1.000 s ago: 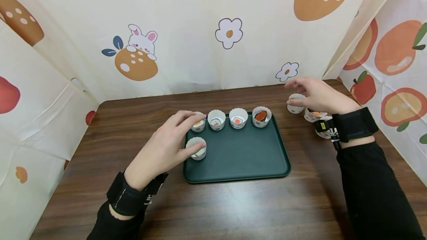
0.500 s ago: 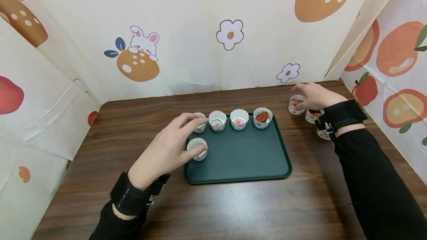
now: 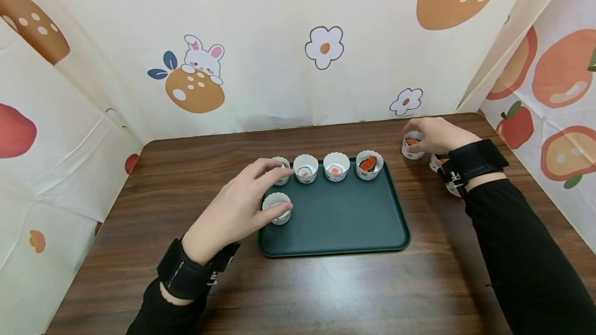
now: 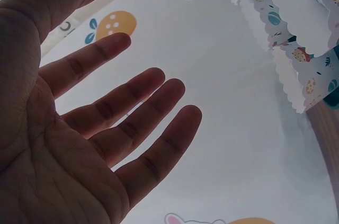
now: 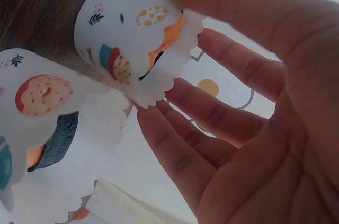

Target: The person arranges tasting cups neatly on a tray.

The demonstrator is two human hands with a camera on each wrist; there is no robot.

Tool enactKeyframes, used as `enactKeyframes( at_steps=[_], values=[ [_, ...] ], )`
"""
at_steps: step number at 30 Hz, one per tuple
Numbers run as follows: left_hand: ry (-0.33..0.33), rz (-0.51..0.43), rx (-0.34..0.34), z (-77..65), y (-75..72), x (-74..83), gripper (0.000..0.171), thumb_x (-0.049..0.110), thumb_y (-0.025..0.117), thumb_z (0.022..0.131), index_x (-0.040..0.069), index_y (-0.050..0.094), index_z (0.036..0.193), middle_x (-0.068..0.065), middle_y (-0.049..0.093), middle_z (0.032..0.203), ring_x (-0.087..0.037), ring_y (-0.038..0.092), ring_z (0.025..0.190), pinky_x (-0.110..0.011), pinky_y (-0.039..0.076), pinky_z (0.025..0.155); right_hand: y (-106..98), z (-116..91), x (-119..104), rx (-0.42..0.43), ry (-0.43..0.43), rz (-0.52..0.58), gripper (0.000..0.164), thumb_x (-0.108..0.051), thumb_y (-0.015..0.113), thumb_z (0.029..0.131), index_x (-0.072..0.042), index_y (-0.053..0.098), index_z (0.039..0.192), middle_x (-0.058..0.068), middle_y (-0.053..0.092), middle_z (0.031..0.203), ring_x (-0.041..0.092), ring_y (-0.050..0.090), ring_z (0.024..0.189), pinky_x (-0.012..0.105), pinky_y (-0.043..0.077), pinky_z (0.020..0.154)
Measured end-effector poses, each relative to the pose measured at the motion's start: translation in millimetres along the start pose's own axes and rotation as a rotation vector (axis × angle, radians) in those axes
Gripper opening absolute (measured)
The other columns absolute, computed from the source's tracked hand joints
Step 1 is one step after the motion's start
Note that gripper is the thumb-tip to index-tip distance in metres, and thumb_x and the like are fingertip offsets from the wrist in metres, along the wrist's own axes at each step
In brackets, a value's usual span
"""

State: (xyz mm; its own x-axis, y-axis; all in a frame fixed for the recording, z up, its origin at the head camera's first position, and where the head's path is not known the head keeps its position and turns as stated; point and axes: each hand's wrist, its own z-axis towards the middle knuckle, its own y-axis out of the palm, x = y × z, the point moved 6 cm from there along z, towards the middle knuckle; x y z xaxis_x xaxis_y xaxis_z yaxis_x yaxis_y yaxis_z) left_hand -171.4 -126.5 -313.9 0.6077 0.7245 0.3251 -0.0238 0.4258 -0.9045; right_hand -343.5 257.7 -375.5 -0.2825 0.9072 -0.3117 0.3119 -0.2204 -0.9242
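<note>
My right hand (image 3: 440, 136) is at a white printed paper baking cup (image 3: 411, 153) at the table's back right. In the right wrist view, the thumb (image 5: 233, 1) lies on one side of that cup and the fingertips (image 5: 180, 87) meet its scalloped rim on the other. An orange-and-black piece (image 5: 164, 44), like sushi, shows inside. My left hand (image 3: 237, 198) hovers, fingers spread, over the left end of a dark green tray (image 3: 335, 216). Its thumb passes in front of a baking cup (image 3: 276, 199) at the tray's left side; the left palm (image 4: 58, 176) holds nothing.
Several baking cups line the tray's back edge, among them one with a dark red piece (image 3: 369, 165). Beside my right hand stands another cup (image 5: 47, 102) with a seaweed-wrapped piece (image 5: 61, 142); one more is partly under the wrist. A printed curtain (image 3: 261, 81) hangs behind the table.
My right hand has come down and its fingers have closed in around the back right cup. The left hand keeps its place over the tray.
</note>
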Motion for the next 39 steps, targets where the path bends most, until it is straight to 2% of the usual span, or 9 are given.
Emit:
enactKeyframes(
  at_steps=[9, 21, 29, 33, 39],
  values=[
    [-0.022, -0.028, -0.037, -1.2, 3.0, -0.3, 0.055, 0.033, 0.087, 0.092, 0.016, 0.069, 0.141, -0.005, 0.061, 0.139, -0.022, 0.063, 0.126, -0.044, 0.059, 0.099, 5, 1, -4, -0.039, 0.021, 0.006, 0.065, -0.009, 0.085, 0.085, 0.005, 0.058, 0.142, 0.036, 0.059, 0.142, 0.049, 0.059, 0.121, 0.068, 0.05, 0.101],
    [-0.04, -0.026, -0.052, -1.4, 4.4, -1.6, 0.054, 0.034, 0.087, 0.092, 0.017, 0.069, 0.14, -0.004, 0.062, 0.137, -0.021, 0.065, 0.122, -0.042, 0.061, 0.096, 10, 7, -6, -0.045, 0.004, -0.012, 0.06, -0.01, 0.086, 0.084, 0.006, 0.058, 0.135, 0.033, 0.063, 0.136, 0.045, 0.061, 0.114, 0.062, 0.051, 0.097],
    [-0.044, -0.029, -0.061, -1.7, 4.5, -2.1, 0.055, 0.033, 0.087, 0.092, 0.017, 0.068, 0.141, -0.004, 0.062, 0.136, -0.021, 0.065, 0.122, -0.042, 0.061, 0.096, 5, 2, -14, -0.017, -0.024, -0.007, 0.058, -0.012, 0.086, 0.085, 0.004, 0.058, 0.132, 0.036, 0.059, 0.144, 0.046, 0.061, 0.12, 0.062, 0.051, 0.098],
    [-0.04, -0.029, -0.061, -1.6, 4.1, -1.9, 0.054, 0.033, 0.087, 0.092, 0.017, 0.068, 0.141, -0.005, 0.062, 0.136, -0.022, 0.065, 0.122, -0.043, 0.061, 0.096, 1, -1, -22, 0.005, -0.041, 0.005, 0.055, -0.012, 0.086, 0.086, 0.002, 0.058, 0.131, 0.031, 0.064, 0.137, 0.04, 0.06, 0.109, 0.057, 0.051, 0.092],
    [-0.041, -0.028, -0.061, -1.1, 4.4, -2.0, 0.054, 0.034, 0.086, 0.093, 0.017, 0.068, 0.141, -0.004, 0.062, 0.136, -0.022, 0.065, 0.122, -0.043, 0.061, 0.096, -4, -9, -34, 0.038, -0.075, 0.003, 0.053, -0.013, 0.085, 0.088, 0.0, 0.058, 0.132, 0.029, 0.065, 0.136, 0.037, 0.06, 0.107, 0.054, 0.052, 0.091]
  ],
)
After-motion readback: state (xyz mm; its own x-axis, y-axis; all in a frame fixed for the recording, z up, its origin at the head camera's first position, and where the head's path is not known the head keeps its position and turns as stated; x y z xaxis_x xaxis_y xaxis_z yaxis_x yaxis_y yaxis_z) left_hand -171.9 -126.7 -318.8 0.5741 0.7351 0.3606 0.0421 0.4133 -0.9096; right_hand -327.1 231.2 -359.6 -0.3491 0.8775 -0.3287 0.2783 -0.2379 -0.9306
